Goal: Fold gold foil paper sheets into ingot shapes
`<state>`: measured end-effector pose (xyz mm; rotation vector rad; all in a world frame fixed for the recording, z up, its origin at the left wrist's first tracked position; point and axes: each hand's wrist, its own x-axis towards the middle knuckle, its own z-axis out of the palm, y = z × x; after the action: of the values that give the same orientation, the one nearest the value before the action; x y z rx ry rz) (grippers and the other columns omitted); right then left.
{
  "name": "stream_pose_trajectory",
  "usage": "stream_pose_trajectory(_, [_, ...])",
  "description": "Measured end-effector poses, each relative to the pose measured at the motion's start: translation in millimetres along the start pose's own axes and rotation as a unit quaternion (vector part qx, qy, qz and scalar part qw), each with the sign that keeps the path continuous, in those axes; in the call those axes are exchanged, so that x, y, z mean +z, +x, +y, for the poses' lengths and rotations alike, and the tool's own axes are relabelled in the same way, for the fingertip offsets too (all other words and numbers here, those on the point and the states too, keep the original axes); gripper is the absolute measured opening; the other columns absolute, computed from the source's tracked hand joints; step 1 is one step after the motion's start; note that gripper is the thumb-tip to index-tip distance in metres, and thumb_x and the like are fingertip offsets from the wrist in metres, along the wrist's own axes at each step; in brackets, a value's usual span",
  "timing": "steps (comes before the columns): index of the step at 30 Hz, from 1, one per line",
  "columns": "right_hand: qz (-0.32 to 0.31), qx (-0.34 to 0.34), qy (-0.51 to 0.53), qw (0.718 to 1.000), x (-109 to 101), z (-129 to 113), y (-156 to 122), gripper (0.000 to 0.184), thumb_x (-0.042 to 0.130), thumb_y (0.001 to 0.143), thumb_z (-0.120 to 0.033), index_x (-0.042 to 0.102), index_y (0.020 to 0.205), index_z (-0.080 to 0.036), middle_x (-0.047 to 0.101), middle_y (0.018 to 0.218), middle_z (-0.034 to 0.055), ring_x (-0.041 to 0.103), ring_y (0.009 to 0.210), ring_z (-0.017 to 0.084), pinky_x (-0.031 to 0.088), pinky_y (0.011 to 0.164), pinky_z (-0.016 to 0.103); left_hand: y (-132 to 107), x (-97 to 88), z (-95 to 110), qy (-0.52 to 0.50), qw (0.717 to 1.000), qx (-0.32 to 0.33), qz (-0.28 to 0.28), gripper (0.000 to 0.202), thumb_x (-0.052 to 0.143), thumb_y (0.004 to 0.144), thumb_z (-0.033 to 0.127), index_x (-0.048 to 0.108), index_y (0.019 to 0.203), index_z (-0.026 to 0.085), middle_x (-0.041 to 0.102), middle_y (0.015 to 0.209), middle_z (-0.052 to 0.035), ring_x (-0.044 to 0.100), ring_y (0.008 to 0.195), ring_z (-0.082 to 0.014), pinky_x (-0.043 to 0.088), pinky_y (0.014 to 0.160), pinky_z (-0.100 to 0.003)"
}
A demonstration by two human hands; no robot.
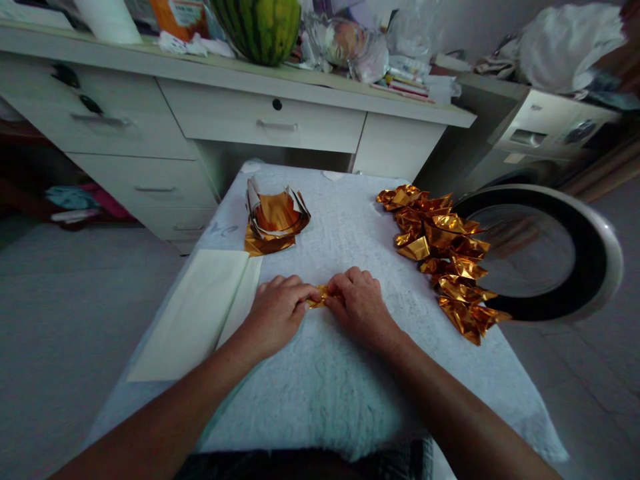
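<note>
Both hands rest on a white cloth-covered table [325, 393]. Between them lies a small piece of gold foil paper [320, 297]. My left hand [278, 312] pinches its left end with fingers closed. My right hand [361, 303] is closed on its right end and covers most of it. A curled stack of gold foil sheets [274, 217] sits farther back on the left. A long pile of folded gold foil pieces [443, 253] runs along the table's right side.
A pale flat sheet [195, 313] lies at the table's left edge. Behind stands a white desk with drawers [260, 123] carrying a watermelon [260, 27] and clutter. A round black-and-white fan [545, 253] stands to the right.
</note>
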<state>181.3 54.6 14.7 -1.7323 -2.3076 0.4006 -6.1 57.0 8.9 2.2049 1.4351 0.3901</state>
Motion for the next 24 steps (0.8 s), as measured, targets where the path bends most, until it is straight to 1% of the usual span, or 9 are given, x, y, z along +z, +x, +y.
stream_pose_trajectory(5, [0.006,0.005,0.028,1.0,-1,13,-1,0.013,0.063,0.089,-0.031,0.066,0.101,-0.027,0.056,0.103,0.0054,0.049,0.098,0.024,0.033,0.083,0.037,0,-0.3,1,-0.002,1.0,-0.002,-0.004,0.03,0.05,0.088,0.014,0.07,0.102,0.029,0.067,0.096,-0.0013,0.053,0.098,-0.0244,0.037,0.088,-0.04])
stream_pose_trajectory(13, [-0.004,0.023,0.027,0.999,-9,31,-1,0.024,0.067,0.087,-0.034,0.067,0.11,-0.029,0.055,0.11,0.0073,0.048,0.1,0.025,0.033,0.084,0.038,-1,-2.8,4,-0.015,1.0,-0.013,-0.004,0.03,0.05,0.087,0.013,0.071,0.101,0.029,0.068,0.096,-0.0013,0.055,0.098,-0.0241,0.038,0.086,-0.04])
stream_pose_trajectory(19, [-0.026,0.021,0.044,0.998,-14,39,0,0.029,0.069,0.084,-0.027,0.066,0.113,-0.03,0.055,0.113,0.0068,0.048,0.103,0.025,0.034,0.087,0.039,-1,-1.8,2,-0.012,1.0,-0.004,-0.002,0.031,0.049,0.087,0.014,0.071,0.102,0.029,0.068,0.096,-0.0015,0.055,0.097,-0.0238,0.038,0.085,-0.039])
stream_pose_trajectory(24, [-0.052,0.026,0.05,0.997,-22,38,1,0.032,0.068,0.083,-0.021,0.066,0.114,-0.029,0.055,0.114,0.0067,0.048,0.104,0.025,0.034,0.09,0.04,-1,-1.4,2,-0.014,1.0,0.0,0.003,0.03,0.048,0.088,0.014,0.072,0.101,0.029,0.068,0.095,-0.0016,0.055,0.097,-0.0233,0.038,0.086,-0.039])
